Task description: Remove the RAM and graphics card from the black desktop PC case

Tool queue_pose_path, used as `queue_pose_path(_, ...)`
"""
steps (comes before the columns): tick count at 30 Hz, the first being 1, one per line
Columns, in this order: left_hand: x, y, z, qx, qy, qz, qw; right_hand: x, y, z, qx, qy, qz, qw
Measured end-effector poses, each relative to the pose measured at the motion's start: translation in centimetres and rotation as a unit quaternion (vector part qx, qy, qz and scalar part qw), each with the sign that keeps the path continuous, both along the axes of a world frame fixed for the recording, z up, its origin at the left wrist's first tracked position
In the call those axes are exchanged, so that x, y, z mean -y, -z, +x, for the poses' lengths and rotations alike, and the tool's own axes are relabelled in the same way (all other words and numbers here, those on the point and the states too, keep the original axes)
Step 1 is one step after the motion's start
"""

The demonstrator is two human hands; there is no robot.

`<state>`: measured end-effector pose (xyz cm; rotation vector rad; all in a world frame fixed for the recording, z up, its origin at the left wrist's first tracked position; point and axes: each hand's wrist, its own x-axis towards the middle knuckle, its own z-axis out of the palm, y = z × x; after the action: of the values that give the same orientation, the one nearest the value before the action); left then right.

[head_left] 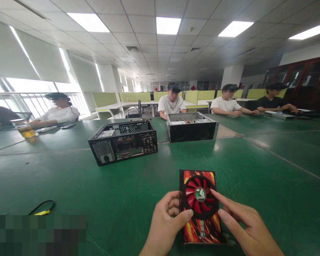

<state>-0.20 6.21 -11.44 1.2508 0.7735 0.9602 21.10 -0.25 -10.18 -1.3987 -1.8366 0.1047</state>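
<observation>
A graphics card (pixel 200 225) with a flame-patterned shroud and a round red fan (pixel 194 203) faces up toward me, low and right of centre. My left hand (pixel 166 218) is closed on its left edge, thumb on top and the other fingers curled at the side. On the opposite side, my right hand (pixel 245 220) has its index fingertip at the fan's rim and its thumb against the card's right edge; its remaining fingers are partly hidden. Whether the card's underside touches the table cannot be made out.
Beyond the card, an opened black computer case (pixel 128 156) lies on the green table (pixel 122 206). A second case (pixel 192 131) stands behind it, before a seated person (pixel 172 103). Other people sit at both sides. A cup (pixel 28 132) and a yellow-black cable (pixel 44 212) are at left.
</observation>
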Motion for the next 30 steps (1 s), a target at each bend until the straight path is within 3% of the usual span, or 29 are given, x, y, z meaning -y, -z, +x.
queue_pose_path(24,-0.03,-0.07,-0.05,-0.009,-0.002,-0.005,1.000,0.03,0.22,-0.01,0.005,-0.001,-0.006,1.000)
queue_pose_path(30,-0.05,-0.18,0.00,-0.006,-0.003,-0.008,1.000,0.11,0.00,-0.13,-0.044,-0.010,-0.006,0.999)
